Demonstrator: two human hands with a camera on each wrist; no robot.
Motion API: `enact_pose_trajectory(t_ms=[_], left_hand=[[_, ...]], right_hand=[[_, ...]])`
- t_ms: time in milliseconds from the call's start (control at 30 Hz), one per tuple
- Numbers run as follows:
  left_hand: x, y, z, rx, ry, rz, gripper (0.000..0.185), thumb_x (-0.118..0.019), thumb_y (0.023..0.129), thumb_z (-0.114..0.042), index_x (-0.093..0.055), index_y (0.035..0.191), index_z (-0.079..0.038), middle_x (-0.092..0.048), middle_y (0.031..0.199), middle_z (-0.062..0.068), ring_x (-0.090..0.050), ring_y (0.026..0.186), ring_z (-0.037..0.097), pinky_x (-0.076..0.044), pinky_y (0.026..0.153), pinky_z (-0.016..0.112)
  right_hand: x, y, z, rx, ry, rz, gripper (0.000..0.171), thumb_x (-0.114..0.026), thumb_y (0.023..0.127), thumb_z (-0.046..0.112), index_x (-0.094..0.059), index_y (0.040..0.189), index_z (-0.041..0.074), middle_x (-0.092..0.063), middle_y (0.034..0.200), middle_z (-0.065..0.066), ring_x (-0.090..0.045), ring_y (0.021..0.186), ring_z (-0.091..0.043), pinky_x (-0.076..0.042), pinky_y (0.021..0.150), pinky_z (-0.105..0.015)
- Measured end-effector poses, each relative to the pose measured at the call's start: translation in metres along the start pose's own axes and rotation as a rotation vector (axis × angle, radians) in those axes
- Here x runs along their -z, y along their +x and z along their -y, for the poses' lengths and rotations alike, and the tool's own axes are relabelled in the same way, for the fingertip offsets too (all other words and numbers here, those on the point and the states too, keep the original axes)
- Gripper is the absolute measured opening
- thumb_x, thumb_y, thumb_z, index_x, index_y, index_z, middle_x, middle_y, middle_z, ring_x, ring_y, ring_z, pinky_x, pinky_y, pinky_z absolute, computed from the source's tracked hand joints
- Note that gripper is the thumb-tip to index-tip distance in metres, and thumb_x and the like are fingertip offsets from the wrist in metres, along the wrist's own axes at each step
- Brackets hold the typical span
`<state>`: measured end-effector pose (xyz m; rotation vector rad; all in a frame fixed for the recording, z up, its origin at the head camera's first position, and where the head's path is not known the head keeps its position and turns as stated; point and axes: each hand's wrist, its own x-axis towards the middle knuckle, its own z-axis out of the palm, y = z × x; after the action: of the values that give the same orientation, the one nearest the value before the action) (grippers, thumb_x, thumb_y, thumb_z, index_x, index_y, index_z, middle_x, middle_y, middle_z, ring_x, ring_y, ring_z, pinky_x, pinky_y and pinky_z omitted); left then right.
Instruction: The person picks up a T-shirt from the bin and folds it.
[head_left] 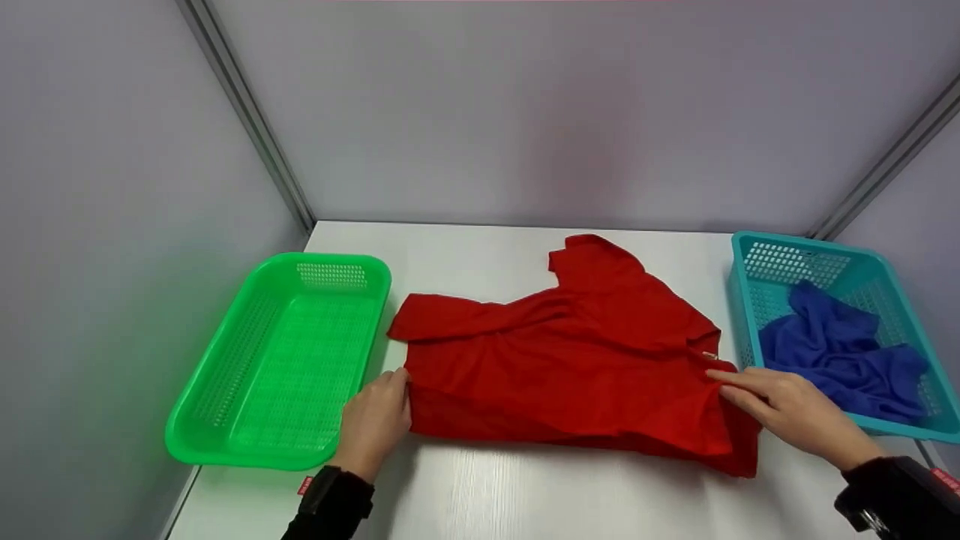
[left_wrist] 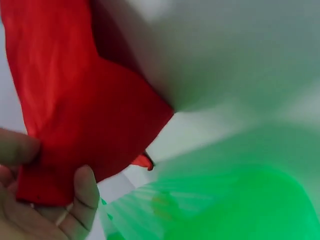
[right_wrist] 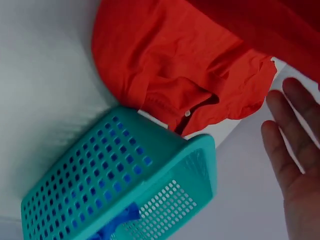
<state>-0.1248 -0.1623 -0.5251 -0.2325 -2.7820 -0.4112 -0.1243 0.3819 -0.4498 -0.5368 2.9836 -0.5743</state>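
Left hand [head_left: 373,424] pinches red shirt [head_left: 570,352], right hand [head_left: 787,409] flat, on white table [head_left: 525,495].

The scene is evenly and brightly lit from overhead, and only soft shadows are cast. The head view is sharp. The bright green perforated plastic basket [left_wrist: 235,200] is rendered heavily blurred in the left wrist view.

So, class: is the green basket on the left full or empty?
Empty. The head view shows only the bare mesh floor of the green basket; the blue cloth lies in the other basket.
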Motion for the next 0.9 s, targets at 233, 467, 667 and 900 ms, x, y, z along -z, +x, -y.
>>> enact_pose_trajectory(t_ms=[233,467,667,900], left_hand=[[-0.012,0.022,-0.003,0.142,-0.005,0.043,0.007,-0.067,0.094,0.001,-0.065,0.100,-0.001,-0.067,0.083,0.015,-0.071,0.076,0.040,-0.058,0.057,0.055],[-0.024,0.041,0.000,0.231,-0.033,0.044,0.013,-0.065,0.100,-0.003,-0.067,0.112,0.001,-0.072,0.094,0.020,-0.074,0.085,0.044,-0.061,0.066,0.058],[-0.032,0.046,-0.001,0.243,-0.001,0.054,0.005,-0.064,0.097,0.000,-0.063,0.102,0.001,-0.071,0.090,0.022,-0.074,0.082,0.046,-0.061,0.065,0.058],[-0.042,0.048,-0.001,0.262,0.010,0.072,0.015,-0.065,0.099,-0.003,-0.067,0.114,0.002,-0.072,0.108,0.023,-0.073,0.090,0.045,-0.062,0.069,0.058]], right_hand=[[-0.010,0.033,-0.001,-0.059,0.052,-0.105,0.038,-0.060,0.110,0.024,-0.068,0.142,0.005,-0.074,0.130,-0.026,-0.073,0.113,-0.044,-0.057,0.096,-0.062],[-0.019,0.062,-0.005,-0.010,-0.103,-0.179,0.025,-0.066,0.106,0.017,-0.075,0.123,0.002,-0.079,0.109,-0.019,-0.074,0.101,-0.041,-0.058,0.093,-0.063],[-0.028,0.083,-0.008,0.219,-0.202,-0.333,0.012,-0.074,0.095,-0.001,-0.075,0.106,0.004,-0.072,0.092,-0.010,-0.068,0.087,-0.031,-0.059,0.080,-0.050],[-0.032,0.108,0.006,0.303,-0.394,-0.479,0.024,-0.061,0.095,-0.015,-0.073,0.100,0.005,-0.058,0.096,-0.020,-0.055,0.094,-0.043,-0.047,0.086,-0.057]])
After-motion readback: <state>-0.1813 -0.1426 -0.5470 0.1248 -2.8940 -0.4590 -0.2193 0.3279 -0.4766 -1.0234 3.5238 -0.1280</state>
